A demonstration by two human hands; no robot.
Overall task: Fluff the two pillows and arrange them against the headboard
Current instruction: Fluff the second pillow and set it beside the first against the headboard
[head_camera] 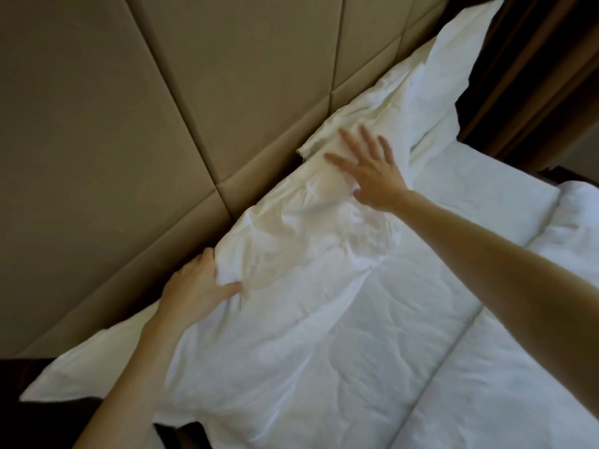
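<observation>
We see our left hand point(197, 286) gripping the upper edge of the near rumpled white fabric pillow point(291, 303), its fingers point(207, 257) curled over the edge toward the padded beige panelled headboard point(129, 124) and the thumb pressed into the cloth on our side. Our right hand point(372, 176) lies flat with fingers point(350, 140) spread apart, clamped on nothing, resting where this pillow meets the far plump white fabric pillow point(447, 82). Beyond those fingertips the far pillow leans on the headboard. Both pillows lie along the headboard's base on the white-sheeted bed point(486, 400). A dark brown wooden frame point(534, 76) stands past the far pillow.
</observation>
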